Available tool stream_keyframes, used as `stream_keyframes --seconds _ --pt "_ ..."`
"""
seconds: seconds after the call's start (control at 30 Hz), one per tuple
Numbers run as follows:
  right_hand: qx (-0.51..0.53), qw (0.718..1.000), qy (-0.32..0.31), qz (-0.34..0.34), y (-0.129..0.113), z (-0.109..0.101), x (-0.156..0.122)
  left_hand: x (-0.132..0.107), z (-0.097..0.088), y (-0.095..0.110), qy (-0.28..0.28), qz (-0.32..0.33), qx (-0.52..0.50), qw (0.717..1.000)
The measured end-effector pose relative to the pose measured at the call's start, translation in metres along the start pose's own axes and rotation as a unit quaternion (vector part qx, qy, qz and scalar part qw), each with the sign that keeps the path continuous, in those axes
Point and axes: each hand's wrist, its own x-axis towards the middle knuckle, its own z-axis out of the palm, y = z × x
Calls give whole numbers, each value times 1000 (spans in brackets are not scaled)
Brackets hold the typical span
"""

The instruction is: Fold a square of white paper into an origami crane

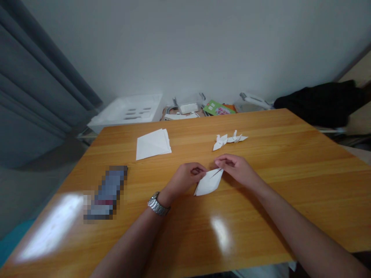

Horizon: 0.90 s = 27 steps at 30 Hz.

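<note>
A folded white paper piece (208, 182) lies on the wooden table (261, 216), kite-shaped with a slit at its far end. My left hand (185, 178), with a metal watch on its wrist, pinches the paper's left edge with closed fingers. My right hand (236, 168) pinches the far tip of the same paper, fingers pressed together. Beyond my hands sit two finished white paper cranes (228, 140). A small stack of white square sheets (153, 144) lies to the far left of my hands.
A blurred-out dark oblong object (106, 193) lies at the left on the table. Behind the table are a white plastic crate (127, 111), a green packet (218, 108), clutter, and a black cloth (321, 101) at the right. A grey curtain hangs on the left.
</note>
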Motion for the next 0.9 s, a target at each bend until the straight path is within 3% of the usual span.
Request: stream_keyframes --seconds 0.17,0.27,0.43,0.73,0.9 --pt "67 997 28 31 0 3 1 3 1 0 70 -23 -47 996" --pt "128 989 -5 74 -1 8 -1 3 3 0 118 -27 -53 991" --pt "135 983 -56 108 -5 19 -6 4 4 3 173 -21 -45 984" --pt "160 980 -59 106 -1 20 -6 3 5 1 144 -10 -56 988" --pt "54 996 -56 49 2 15 -4 4 8 -3 152 4 -65 986"
